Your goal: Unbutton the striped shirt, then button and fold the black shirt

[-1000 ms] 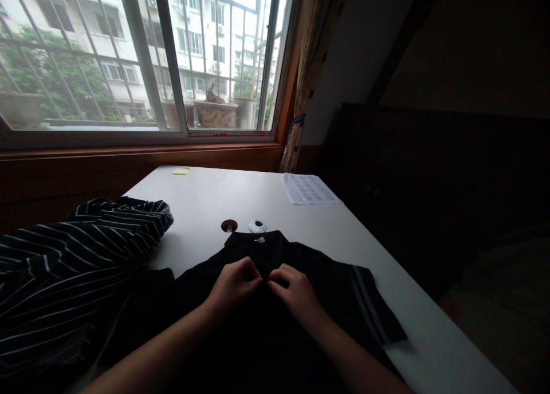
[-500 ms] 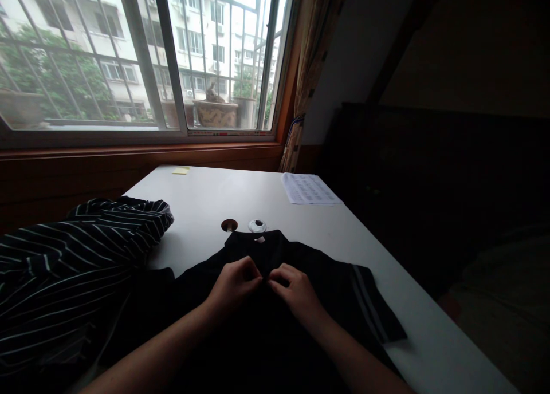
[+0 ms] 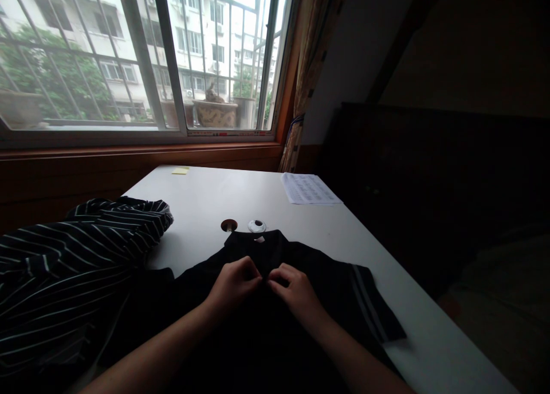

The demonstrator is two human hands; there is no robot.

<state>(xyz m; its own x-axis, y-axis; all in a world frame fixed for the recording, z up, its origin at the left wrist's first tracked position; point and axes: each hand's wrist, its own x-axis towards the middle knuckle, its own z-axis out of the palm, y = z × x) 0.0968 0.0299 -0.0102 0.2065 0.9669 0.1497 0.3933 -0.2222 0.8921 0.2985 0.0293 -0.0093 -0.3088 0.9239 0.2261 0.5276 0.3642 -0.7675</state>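
A black short-sleeved shirt [image 3: 330, 274] lies spread on the white table [image 3: 206, 196], its collar toward the window and a pale label inside the neck. Two grey stripes cross its right-hand sleeve. Just below the collar opening, my left hand [image 3: 236, 278] pinches the shirt's front between thumb and fingertips. Close beside it, my right hand [image 3: 293, 288] pinches the same spot from the other side, the fingertips almost meeting. Whatever small part sits between the fingers is too dark to make out.
A heap of black cloth with white stripes [image 3: 86, 251] covers the table's left side. Beyond the collar are a round cable hole [image 3: 229, 225] and a white round cover [image 3: 256, 226]. Printed papers [image 3: 310, 189] lie at the far right corner, a yellow note [image 3: 180, 170] at the far left.
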